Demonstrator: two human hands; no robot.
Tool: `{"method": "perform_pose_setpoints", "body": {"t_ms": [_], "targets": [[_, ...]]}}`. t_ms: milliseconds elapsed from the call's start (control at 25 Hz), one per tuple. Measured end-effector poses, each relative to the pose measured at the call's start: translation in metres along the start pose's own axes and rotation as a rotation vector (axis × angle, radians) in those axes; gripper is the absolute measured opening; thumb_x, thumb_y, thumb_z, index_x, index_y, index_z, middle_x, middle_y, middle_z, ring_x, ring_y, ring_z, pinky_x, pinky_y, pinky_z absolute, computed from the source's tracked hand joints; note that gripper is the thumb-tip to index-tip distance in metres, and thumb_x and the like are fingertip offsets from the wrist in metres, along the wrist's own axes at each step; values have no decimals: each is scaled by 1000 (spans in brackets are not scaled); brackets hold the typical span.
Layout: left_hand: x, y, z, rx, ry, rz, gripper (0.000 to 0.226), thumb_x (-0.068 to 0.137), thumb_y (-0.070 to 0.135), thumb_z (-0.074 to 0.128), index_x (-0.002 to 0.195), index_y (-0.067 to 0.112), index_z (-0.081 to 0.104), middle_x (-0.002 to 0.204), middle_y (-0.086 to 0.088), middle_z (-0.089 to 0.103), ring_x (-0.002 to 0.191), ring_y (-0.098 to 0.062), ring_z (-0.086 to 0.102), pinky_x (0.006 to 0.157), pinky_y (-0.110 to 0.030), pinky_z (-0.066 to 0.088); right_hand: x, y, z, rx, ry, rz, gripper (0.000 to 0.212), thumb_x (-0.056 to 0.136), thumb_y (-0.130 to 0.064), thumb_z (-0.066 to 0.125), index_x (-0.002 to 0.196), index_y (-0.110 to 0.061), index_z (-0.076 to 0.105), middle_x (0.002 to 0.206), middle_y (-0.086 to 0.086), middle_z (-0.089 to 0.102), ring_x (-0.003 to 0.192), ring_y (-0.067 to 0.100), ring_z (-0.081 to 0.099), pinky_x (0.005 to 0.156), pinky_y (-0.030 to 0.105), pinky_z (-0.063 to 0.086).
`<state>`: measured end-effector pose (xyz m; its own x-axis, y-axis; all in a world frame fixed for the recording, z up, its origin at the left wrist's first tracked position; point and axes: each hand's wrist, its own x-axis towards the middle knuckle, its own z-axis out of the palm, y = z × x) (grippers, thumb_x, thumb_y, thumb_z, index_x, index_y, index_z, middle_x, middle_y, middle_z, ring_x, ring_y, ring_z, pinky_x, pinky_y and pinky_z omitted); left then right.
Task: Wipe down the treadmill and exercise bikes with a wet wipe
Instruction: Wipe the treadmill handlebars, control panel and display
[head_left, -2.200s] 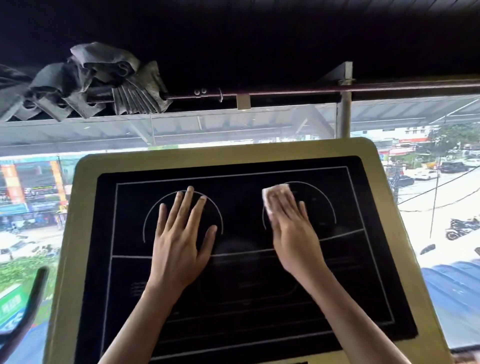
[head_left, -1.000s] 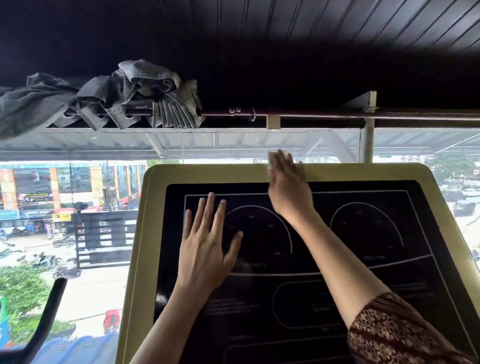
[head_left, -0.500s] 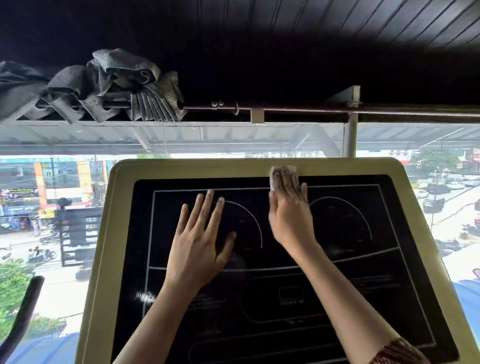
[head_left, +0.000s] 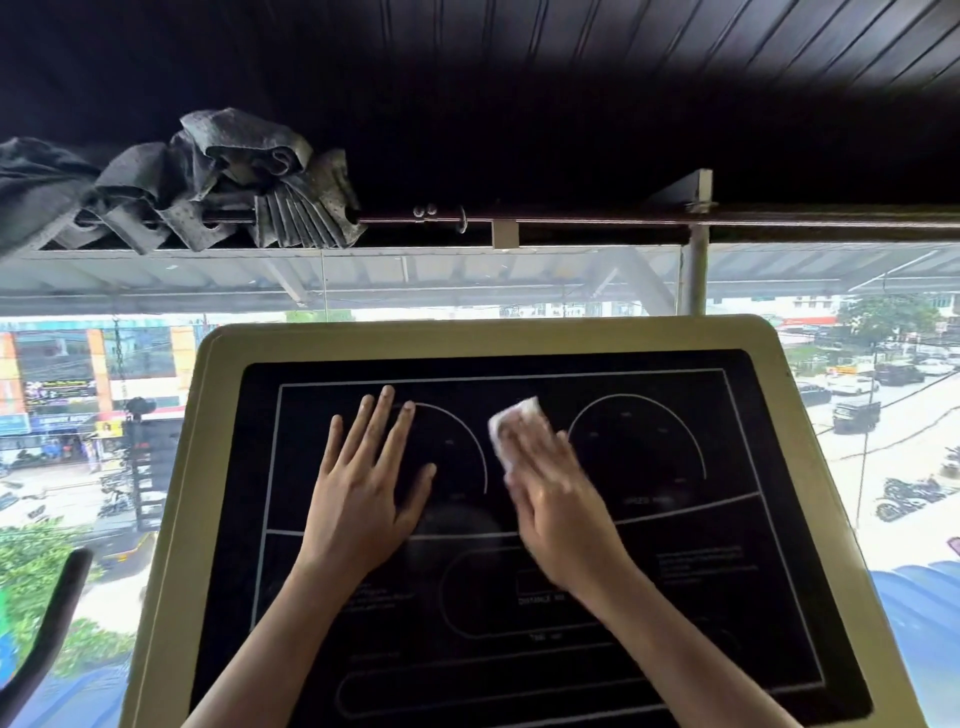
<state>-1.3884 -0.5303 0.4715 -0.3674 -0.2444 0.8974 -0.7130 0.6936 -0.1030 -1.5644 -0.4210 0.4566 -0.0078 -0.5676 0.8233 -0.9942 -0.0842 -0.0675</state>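
The treadmill console fills the lower view: a black panel with white line markings inside a beige frame. My left hand lies flat on the left dial marking, fingers straight and spread. My right hand, blurred, presses a white wet wipe against the panel between the two dial markings. Only the wipe's top corner shows beyond my fingertips.
A window behind the console looks onto a street with cars. Above it runs a curtain rod with a bunched grey curtain at the left. A black handlebar curves up at the lower left.
My right hand has slid the wipe down from the console's top edge onto the middle of the panel. The left hand has stayed flat on the left dial marking.
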Motion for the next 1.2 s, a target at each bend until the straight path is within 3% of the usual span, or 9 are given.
{"method": "perform_pose_setpoints", "body": {"t_ms": [120, 240, 320, 480, 600, 720, 960, 1040, 1200], "targets": [[3, 8, 0, -31, 18, -24, 62, 90, 42, 40, 138, 4, 47, 149, -17, 37, 139, -29, 31, 114, -41, 14, -15, 28, -13, -157, -42, -190, 46, 102, -25, 29, 147, -17, 33, 154, -3, 28, 145, 14, 18, 119, 34, 11], [9, 19, 4, -39, 17, -34, 63, 90, 42, 39, 140, 5, 45, 150, -17, 35, 139, -30, 30, 114, -40, 13, 14, 49, -32, -140, 29, 81, 52, 100, -34, 16, 150, -20, 20, 155, -5, 13, 146, 14, 6, 119, 29, -3], [15, 25, 8, -41, 18, -50, 64, 90, 43, 39, 141, 5, 43, 150, -18, 34, 140, -30, 28, 115, -39, 12, 46, 37, -27, -104, 11, 133, 52, 100, -36, 11, 150, -19, 11, 153, -7, 0, 146, 12, -4, 113, 21, -15], [23, 35, 14, -43, 32, -73, 67, 90, 44, 38, 142, 2, 40, 152, -18, 30, 142, -26, 23, 117, -36, 6, 97, 3, -14, -91, -92, -103, 48, 105, -25, 26, 151, -19, 12, 158, -2, 2, 142, 10, -13, 112, 23, -17], [29, 42, 17, -47, 47, -70, 67, 90, 44, 38, 141, 1, 41, 151, -19, 32, 141, -29, 25, 117, -37, 7, 107, 16, -20, -150, -102, -136, 47, 106, -30, 21, 151, -26, 6, 158, -7, 1, 144, 8, -8, 114, 27, -12], [30, 55, 20, -62, 35, -39, 67, 90, 45, 38, 141, 2, 42, 151, -18, 33, 141, -28, 26, 115, -39, 10, 105, 47, -34, -201, -57, 25, 45, 105, -34, 12, 147, -30, -6, 154, -10, -10, 141, 6, -12, 116, 30, -13], [19, 70, 23, -66, 16, -20, 66, 91, 45, 39, 142, 4, 42, 153, -14, 31, 143, -20, 17, 116, -39, 11, 76, 93, -53, -171, 92, 452, 50, 105, -27, 17, 152, -19, 3, 160, 0, 0, 146, 13, -7, 118, 34, -8], [17, 72, 24, -60, 12, -25, 65, 91, 45, 38, 142, 4, 42, 152, -15, 32, 143, -22, 19, 116, -40, 12, 71, 72, -44, -108, 87, 352, 50, 105, -25, 21, 152, -20, 4, 160, 1, -1, 144, 13, -12, 116, 31, -10], [15, 73, 23, -53, 20, -26, 64, 91, 43, 38, 141, 3, 43, 151, -16, 33, 141, -25, 24, 115, -40, 12, 54, 33, -29, -15, -129, -117, 48, 103, -27, 30, 150, -22, 20, 157, -7, 11, 142, 5, -6, 114, 25, -10]]}}
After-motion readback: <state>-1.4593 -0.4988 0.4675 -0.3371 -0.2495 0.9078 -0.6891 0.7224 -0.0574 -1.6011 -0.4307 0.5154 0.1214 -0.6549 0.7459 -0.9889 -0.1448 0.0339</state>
